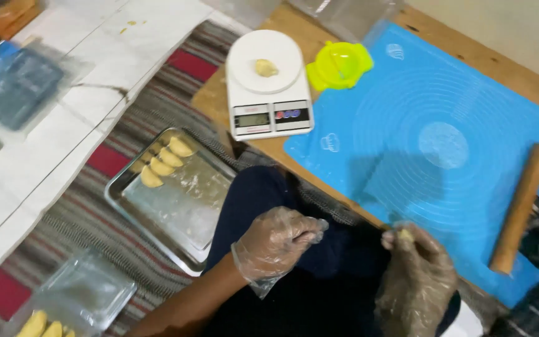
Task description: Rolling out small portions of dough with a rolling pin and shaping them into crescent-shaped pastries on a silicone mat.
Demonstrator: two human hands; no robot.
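Both my hands wear thin clear plastic gloves. My left hand [279, 240] hovers over my dark-clad lap with its fingers curled loosely and nothing in it. My right hand [416, 278] sits at the near edge of the blue silicone mat [400, 150] and pinches a small yellow bit of dough [405, 235] at its fingertips. A thin flattened round of dough [443, 145] lies in the middle of the mat. A wooden rolling pin [522, 206] rests on the mat's right side.
A white kitchen scale [268, 84] carries a small dough lump [266, 67]. Beside it lies a yellow-green dumpling press [339, 65]. A steel tray [173, 200] on the striped rug holds several folded pastries [162, 163]. A clear plastic box [73, 299] sits lower left.
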